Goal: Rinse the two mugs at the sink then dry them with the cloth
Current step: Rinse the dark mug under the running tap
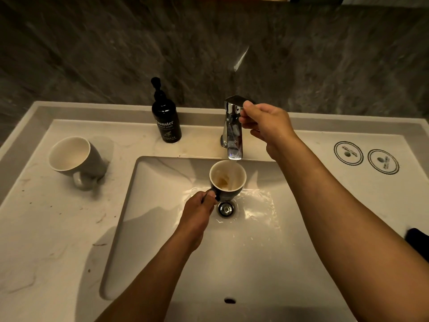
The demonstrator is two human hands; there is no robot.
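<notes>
**A person is holding a stained mug under a tap at a sink**

A person is standing at a pale stone worktop (pixel 46 228) with a rectangular sink (pixel 232 263) set into it, seen from above. The left hand (pixel 199 212) is reaching into the basin, its grip pressed together around the handle of a dark mug (pixel 227 180). This mug is sitting upright just above the drain (pixel 225 209) and directly below the spout of a chrome tap (pixel 233 131). Its pale inside is showing a brown stain. Water is lying in glinting ripples on the basin floor around the drain; whether any is running from the spout cannot be told.

The right hand (pixel 267 126) is resting at the tap's lever, the thumb on top and the fingers curled underneath, pinching the lever between them.

A second mug (pixel 74 159) is lying tipped on its side on the worktop to the left of the sink, well apart from the first, its open mouth facing the viewer and its handle pointing down.

A black pump bottle of hand wash (pixel 166 119) is standing behind the sink, to the left of the tap. Two round printed discs (pixel 366 156) are lying on the worktop at the right. A dark object (pixel 417 240) is peeking in at the right edge, too cut off to identify.
</notes>
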